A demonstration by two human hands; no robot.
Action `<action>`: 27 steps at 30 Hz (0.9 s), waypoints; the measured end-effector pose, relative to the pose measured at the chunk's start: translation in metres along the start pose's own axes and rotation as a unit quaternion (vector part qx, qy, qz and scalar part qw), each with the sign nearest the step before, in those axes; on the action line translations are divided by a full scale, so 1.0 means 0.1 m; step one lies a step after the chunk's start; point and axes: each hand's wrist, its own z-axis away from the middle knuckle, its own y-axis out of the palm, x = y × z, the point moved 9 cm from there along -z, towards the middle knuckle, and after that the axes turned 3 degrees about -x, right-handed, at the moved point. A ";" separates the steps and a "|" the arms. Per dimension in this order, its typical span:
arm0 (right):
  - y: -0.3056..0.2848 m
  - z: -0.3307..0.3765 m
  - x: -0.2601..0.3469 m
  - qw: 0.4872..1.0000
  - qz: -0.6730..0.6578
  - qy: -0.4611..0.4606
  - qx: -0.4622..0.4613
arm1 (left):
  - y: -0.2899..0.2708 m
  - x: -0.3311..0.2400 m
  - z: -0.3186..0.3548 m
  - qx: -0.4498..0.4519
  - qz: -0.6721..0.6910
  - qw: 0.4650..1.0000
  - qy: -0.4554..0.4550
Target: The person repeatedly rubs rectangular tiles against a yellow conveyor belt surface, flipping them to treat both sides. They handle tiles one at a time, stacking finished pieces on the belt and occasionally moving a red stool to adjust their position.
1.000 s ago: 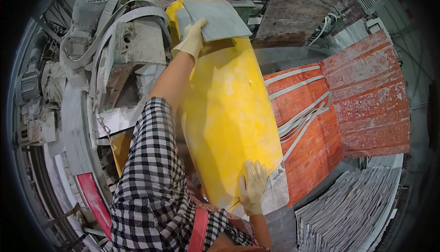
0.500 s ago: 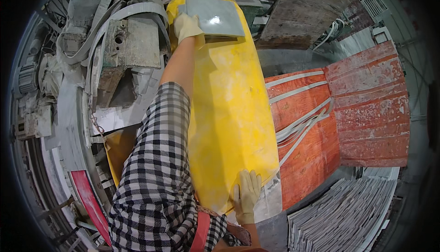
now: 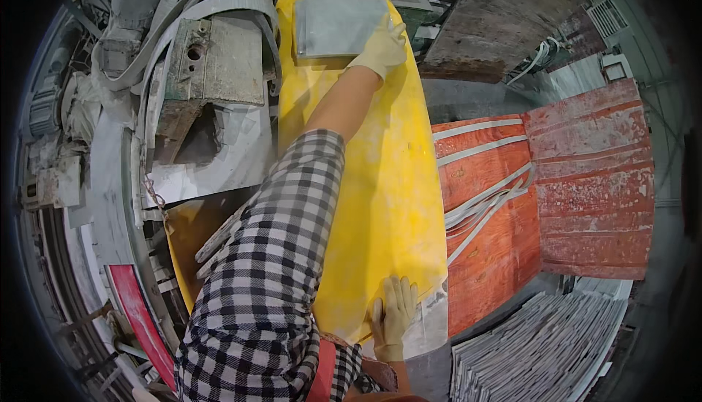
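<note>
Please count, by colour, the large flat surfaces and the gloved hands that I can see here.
Yellow surface: 1
Grey slab on it: 1
Red panels: 2
Gloved hands, left hand and right hand: 2
Total: 6

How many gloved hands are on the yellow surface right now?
2. The left hand rests at the far end, on the grey slab; the right hand presses flat at the near edge of the yellow surface.

Left hand (image 3: 380,47) stretched far forward, gloved; right hand (image 3: 395,314) close in, fingers spread flat.
</note>
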 end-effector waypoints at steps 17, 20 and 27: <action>-0.05 -0.04 -0.01 1.000 -0.010 0.006 -0.002 | -0.09 0.26 0.12 0.021 0.089 0.995 0.041; -0.03 -0.04 -0.03 1.000 -0.012 -0.001 -0.001 | -0.40 0.48 0.38 -0.091 0.129 0.986 -0.051; 0.04 -0.06 -0.02 0.998 0.020 -0.052 -0.019 | -0.58 1.04 1.48 -0.101 0.313 0.870 -0.367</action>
